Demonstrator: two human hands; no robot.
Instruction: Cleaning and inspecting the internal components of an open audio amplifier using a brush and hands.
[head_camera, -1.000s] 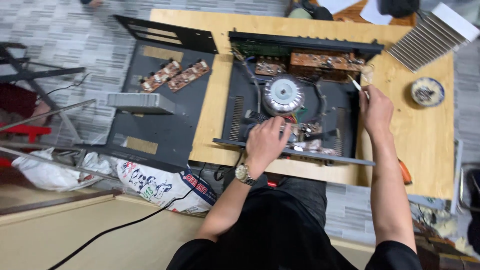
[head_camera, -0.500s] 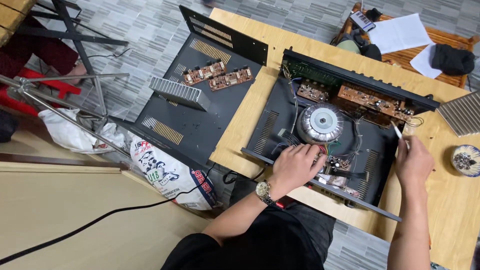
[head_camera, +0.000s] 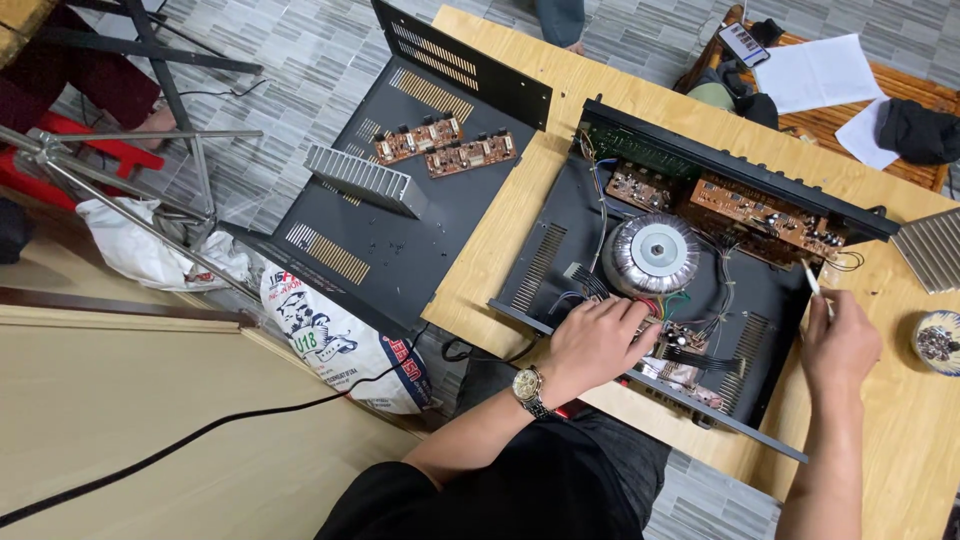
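Observation:
An opened black amplifier chassis (head_camera: 545, 265) lies on a wooden table (head_camera: 500, 230). Inside it are a round silver transformer (head_camera: 655, 252), brown circuit boards (head_camera: 765, 215) along the back and bundles of coloured wires. My left hand (head_camera: 598, 340), with a wristwatch, rests fingers down on the wires and small board at the chassis front, just below the transformer. My right hand (head_camera: 840, 340) is at the chassis's right edge, closed around a thin white tool (head_camera: 812, 280) whose tip points up toward the back board.
The removed black cover (head_camera: 400, 240) lies left of the table, carrying two small circuit boards (head_camera: 445, 148) and a finned heatsink (head_camera: 362, 178). Another heatsink (head_camera: 930, 250) and a small dish of parts (head_camera: 938, 342) sit at right. A tripod, bags and a cable lie on the floor at left.
The view has swung left and tilted. My left hand stays on the wires by the transformer; my right hand still holds the thin tool at the chassis's right side.

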